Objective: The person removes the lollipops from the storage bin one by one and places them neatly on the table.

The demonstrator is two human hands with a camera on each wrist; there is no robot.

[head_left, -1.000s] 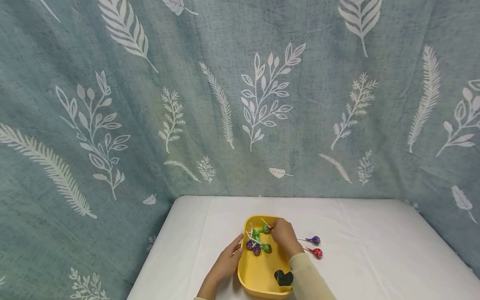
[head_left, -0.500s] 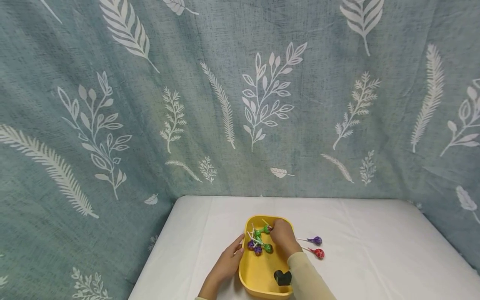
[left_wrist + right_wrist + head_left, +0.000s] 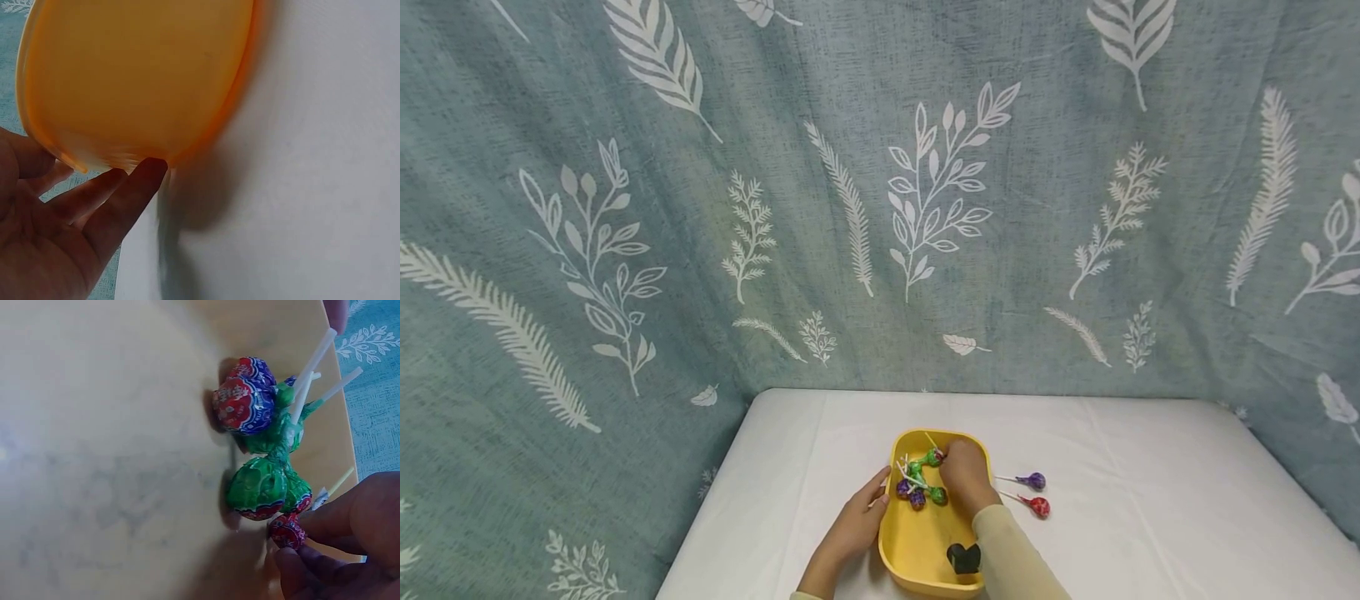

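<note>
A yellow plastic tray (image 3: pixel 925 550) stands on the white table, and several lollipops lie together in its far left part. Green-wrapped lollipops (image 3: pixel 257 487) sit beside purple-and-red ones (image 3: pixel 242 403), their white sticks slanting up towards the tray wall. Inside the tray, my right hand (image 3: pixel 966 475) pinches a small red-wrapped lollipop (image 3: pixel 289 532) between thumb and fingers, right against the green ones. My left hand (image 3: pixel 861 521) rests its extended fingertips (image 3: pixel 153 167) on the tray's outer left wall. In the left wrist view the tray wall hides the lollipops.
Right of the tray, a purple lollipop (image 3: pixel 1036 481) and a red lollipop (image 3: pixel 1040 507) lie on the white tablecloth (image 3: pixel 1120 525). A black object (image 3: pixel 964 558) shows beside my right sleeve, over the tray. A leaf-patterned curtain (image 3: pixel 850 208) hangs behind the table.
My right forearm has shifted slightly left over the tray, while its hand stays at the lollipops. The head view has turned a little. My left hand keeps its place on the tray.
</note>
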